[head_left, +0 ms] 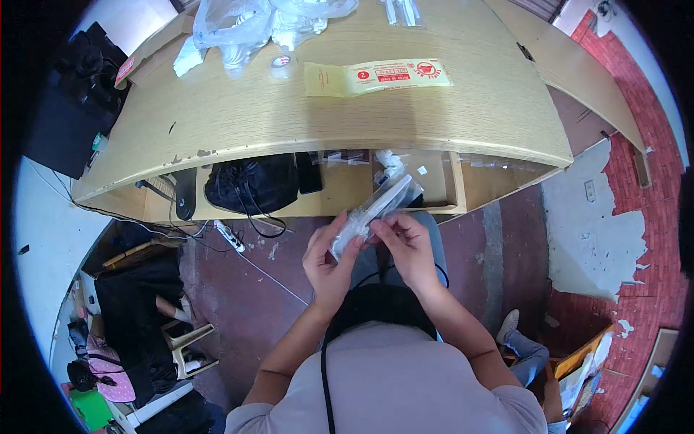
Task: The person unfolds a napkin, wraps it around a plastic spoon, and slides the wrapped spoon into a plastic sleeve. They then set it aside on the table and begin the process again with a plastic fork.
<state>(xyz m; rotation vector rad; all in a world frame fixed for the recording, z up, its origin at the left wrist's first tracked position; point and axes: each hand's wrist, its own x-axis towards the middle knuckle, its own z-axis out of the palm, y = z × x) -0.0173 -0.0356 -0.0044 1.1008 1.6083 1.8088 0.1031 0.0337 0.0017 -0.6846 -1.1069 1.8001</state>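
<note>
Between my two hands is a clear plastic packet (374, 210) with long white items inside, tilted up toward the right, just in front of the open drawer (455, 184). My left hand (329, 257) grips its lower left end, thumb pressed on the plastic. My right hand (406, 246) pinches the packet's lower right edge. Beyond, on the wooden desk (253, 108), lie a yellow printed wrapper (376, 77) and a roll of clear tape (283, 66).
White plastic bags (231, 32) and another clear packet (401, 13) are at the desk's back. The drawer holds a black pouch (253, 184) and a dark phone-like object (309, 173). A power strip (230, 236) hangs below. Other people's legs (526, 351) show at lower right.
</note>
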